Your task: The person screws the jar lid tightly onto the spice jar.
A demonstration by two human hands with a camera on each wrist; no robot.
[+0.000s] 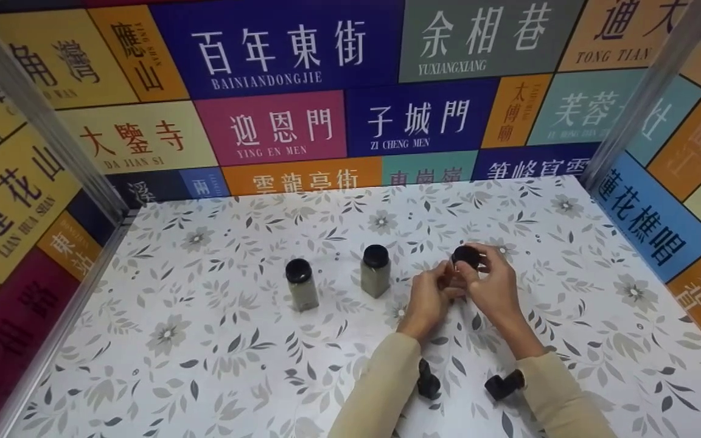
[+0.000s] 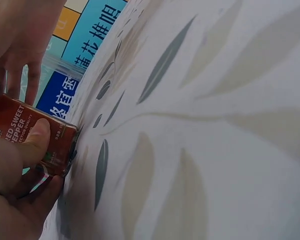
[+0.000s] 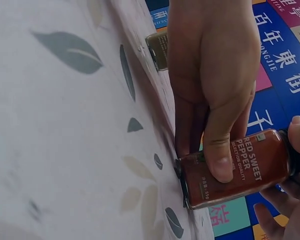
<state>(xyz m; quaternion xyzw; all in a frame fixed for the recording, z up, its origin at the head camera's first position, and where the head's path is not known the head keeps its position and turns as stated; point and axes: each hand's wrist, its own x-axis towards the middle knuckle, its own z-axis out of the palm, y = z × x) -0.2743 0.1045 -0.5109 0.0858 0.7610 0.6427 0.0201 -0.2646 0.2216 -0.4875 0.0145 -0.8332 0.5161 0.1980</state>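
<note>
A spice jar [image 3: 262, 162] labelled "RED SWEET PEPPER", with red contents and a black cap [image 1: 466, 257], stands between both hands on the right half of the table. My left hand [image 1: 429, 298] grips its lower body, the thumb lying across the label in the left wrist view. Around the black cap are the fingers of my right hand [image 1: 495, 286]. In the head view the hands hide most of the jar's body. The cap is on the jar. To the left stand two more black-capped jars, a greenish one [image 1: 376, 277] and another pale greenish one [image 1: 303, 293], both upright.
A white table [image 1: 204, 365] with a leaf and flower pattern lies under everything. Colourful sign panels [image 1: 277, 48] rise behind and at the sides, with clear edge strips at the corners. Black devices [image 1: 428, 382] are worn on the wrists.
</note>
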